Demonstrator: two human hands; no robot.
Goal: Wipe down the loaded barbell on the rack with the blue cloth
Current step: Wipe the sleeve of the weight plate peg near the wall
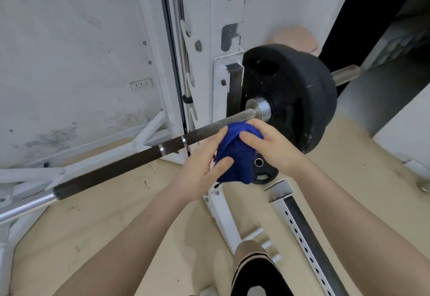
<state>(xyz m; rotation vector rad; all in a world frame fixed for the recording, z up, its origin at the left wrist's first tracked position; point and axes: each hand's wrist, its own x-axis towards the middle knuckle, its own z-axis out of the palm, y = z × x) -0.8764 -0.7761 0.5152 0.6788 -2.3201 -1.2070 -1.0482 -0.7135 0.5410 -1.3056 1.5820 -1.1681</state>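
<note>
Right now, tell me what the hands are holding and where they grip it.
Both hold the blue cloth: left hand on its left side, right hand on its upper right.

Barbell: long steel bar with dark knurled sections (111, 170), lying across the white metal rack (223, 40), running lower left to upper right.
Plates: thick black rubber weight plates (297, 95) on the right sleeve, against a shiny collar.
Cloth: bunched blue cloth (235, 154), draped over the bar just left of the collar.
Left hand (200, 174): fingers curled into the cloth's lower left side.
Right hand (272, 147): fingers pressed on the cloth's top.
Floor: tan floor (104, 226); small black plate (265, 174) lies below the cloth.
</note>
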